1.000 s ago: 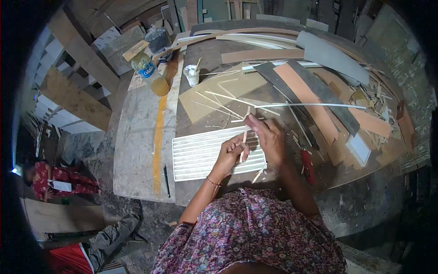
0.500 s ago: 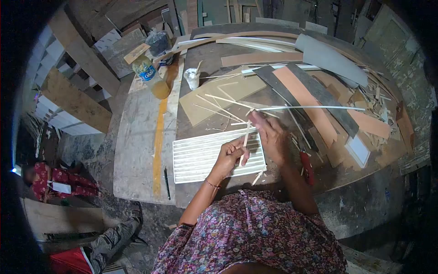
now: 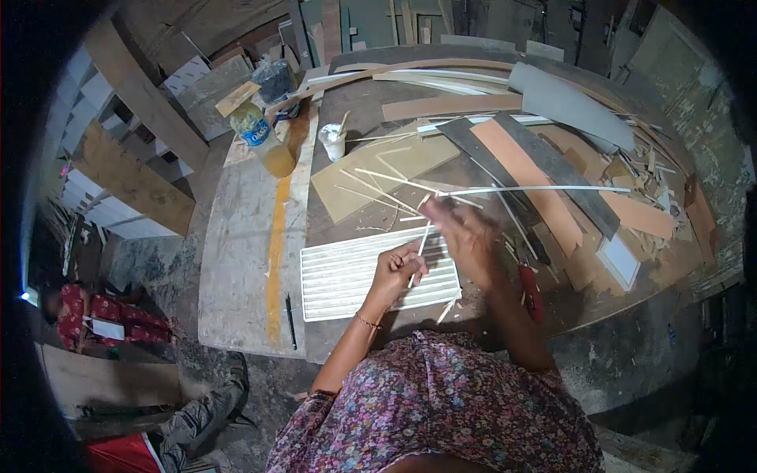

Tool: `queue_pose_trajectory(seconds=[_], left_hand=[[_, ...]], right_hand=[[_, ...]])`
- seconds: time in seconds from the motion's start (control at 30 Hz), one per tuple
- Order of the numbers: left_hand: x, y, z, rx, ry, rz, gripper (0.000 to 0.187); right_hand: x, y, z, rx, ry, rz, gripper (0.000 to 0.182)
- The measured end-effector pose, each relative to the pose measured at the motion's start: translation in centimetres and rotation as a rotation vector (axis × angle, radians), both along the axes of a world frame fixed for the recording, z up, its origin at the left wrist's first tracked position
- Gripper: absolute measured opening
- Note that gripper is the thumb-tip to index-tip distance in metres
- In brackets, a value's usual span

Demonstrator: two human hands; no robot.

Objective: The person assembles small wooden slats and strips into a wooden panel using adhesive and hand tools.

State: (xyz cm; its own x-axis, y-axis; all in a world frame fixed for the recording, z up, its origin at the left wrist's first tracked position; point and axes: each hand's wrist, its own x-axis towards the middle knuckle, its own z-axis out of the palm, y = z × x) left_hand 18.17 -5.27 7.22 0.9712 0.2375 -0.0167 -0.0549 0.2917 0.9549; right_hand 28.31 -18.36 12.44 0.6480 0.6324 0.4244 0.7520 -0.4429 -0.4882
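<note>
My left hand [image 3: 397, 273] is closed around the lower part of a thin wooden strip [image 3: 423, 239], which stands at a slant above the table. Close to the strip's upper end is my right hand [image 3: 467, 240], its fingers smeared by motion, so their grip does not show. Below both hands lies a white slatted panel [image 3: 339, 277] in a thin frame, partly covered by my left hand. Several thin wooden sticks [image 3: 378, 189] rest on a brown board [image 3: 335, 189] beyond the panel.
A red-handled tool [image 3: 531, 293] lies right of my right forearm. Further off are a white cup [image 3: 332, 143] with a stick in it and a plastic bottle [image 3: 256, 134]. Veneer strips [image 3: 528, 173] and offcuts cover the right side. A person in red [image 3: 106, 315] is at lower left.
My right hand has shifted slightly up and left along the strip. My left hand still grips the strip, and the view has moved a little.
</note>
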Motion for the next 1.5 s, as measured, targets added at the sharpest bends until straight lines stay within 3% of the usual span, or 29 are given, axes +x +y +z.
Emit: queue_pose_trajectory(seconds=[0.13, 0.27, 0.37, 0.5, 0.63, 0.73, 0.77, 0.87, 0.97, 1.23, 1.33, 1.37, 1.47, 1.5], left_hand=[[-0.3, 0.5, -0.8, 0.037, 0.01, -0.013, 0.029], [-0.8, -0.4, -0.2, -0.052, 0.016, -0.017, 0.03], [-0.7, -0.5, 0.6, -0.109, 0.011, -0.052, 0.03], [-0.6, -0.7, 1.1, -0.262, 0.032, -0.055, 0.028], [-0.8, -0.7, -0.3, -0.176, 0.023, -0.024, 0.033], [-1.1, -0.9, 0.5, -0.038, 0.092, -0.01, 0.028], [-1.0, -1.1, 0.4, -0.015, 0.065, 0.009, 0.028], [-0.9, -1.4, -0.2, 0.062, 0.052, 0.078, 0.03], [-0.7, -1.3, -0.1, 0.154, 0.107, 0.17, 0.031], [-0.7, -2.0, -0.5, 0.202, 0.079, 0.154, 0.032], [-0.7, -1.6, -0.2, 0.244, 0.076, 0.19, 0.031], [-0.6, -1.2, -1.1, 0.239, 0.067, 0.201, 0.031], [-0.8, -1.5, -0.8, 0.235, 0.084, 0.211, 0.031], [-0.9, -1.5, -0.9, 0.222, 0.076, 0.186, 0.031]], right_hand=[[-2.1, -0.1, -2.5, 0.141, -0.157, 0.191, 0.04], [0.6, -0.1, -1.8, 0.047, 0.001, -0.136, 0.042], [2.6, 0.2, -1.6, 0.222, -0.168, -0.137, 0.041], [-1.4, 0.6, -1.5, 0.295, -0.037, 0.052, 0.044], [-1.6, 0.0, -1.9, 0.202, -0.133, 0.098, 0.04], [0.6, 0.5, -1.2, 0.206, -0.021, -0.112, 0.038], [1.3, 0.6, -0.8, 0.181, -0.134, -0.184, 0.035], [1.0, 0.7, -0.4, 0.143, -0.102, -0.154, 0.034], [-1.3, 0.3, -2.1, 0.049, -0.141, 0.08, 0.037], [2.0, 0.4, -1.4, 0.059, -0.137, -0.22, 0.036], [-0.8, 0.5, -2.0, 0.027, -0.005, 0.014, 0.036], [-1.7, 0.6, -2.7, 0.135, -0.121, 0.139, 0.036], [-1.5, 0.7, -2.5, 0.179, -0.11, 0.062, 0.036], [-0.9, 0.5, -1.9, 0.049, -0.081, -0.101, 0.039]])
